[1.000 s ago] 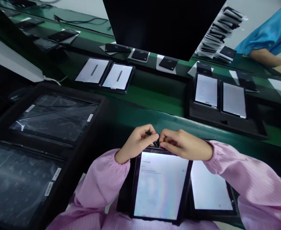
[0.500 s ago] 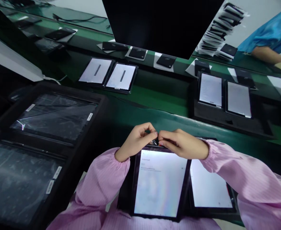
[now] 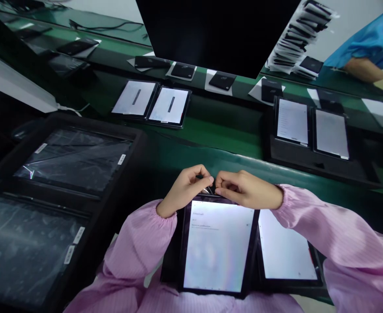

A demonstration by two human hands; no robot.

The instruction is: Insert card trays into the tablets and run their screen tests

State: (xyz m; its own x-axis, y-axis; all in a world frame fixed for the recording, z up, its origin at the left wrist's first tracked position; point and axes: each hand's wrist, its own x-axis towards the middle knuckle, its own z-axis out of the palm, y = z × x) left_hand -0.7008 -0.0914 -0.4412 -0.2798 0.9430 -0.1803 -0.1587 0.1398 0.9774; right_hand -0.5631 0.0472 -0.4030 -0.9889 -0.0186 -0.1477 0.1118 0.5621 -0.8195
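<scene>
The left hand (image 3: pixel 188 189) has its thumb and forefinger pinched together above the top edge of a lit tablet (image 3: pixel 218 248). A small shiny piece (image 3: pixel 207 190) shows just below those fingertips; it is too small to name, and I cannot tell whether the pinch grips it. The right hand (image 3: pixel 248 190) is curled, thumb and forefinger drawn together just beside the left fingertips, at the same edge; whether anything is between them cannot be told.

The tablet lies upright to the wearer, its white screen headed "Internet". Just to its right, partly behind the pink right sleeve (image 3: pixel 328 226), is a second lit tablet (image 3: pixel 286 248).

At left, a black tray (image 3: pixel 141 141) carries two dark, film-covered tablets (image 3: pixel 77 158) with white barcode labels (image 3: pixel 121 159). Beyond, on the green tabletop (image 3: pixel 217 130), two lit tablets (image 3: pixel 135 98) lie side by side, and two more (image 3: pixel 292 119) rest on a black tray at right. Farther back are a large black panel (image 3: pixel 217 30), a stack of dark flat devices with white sheets (image 3: pixel 292 41) and a co-worker's blue sleeve (image 3: pixel 364 41).
</scene>
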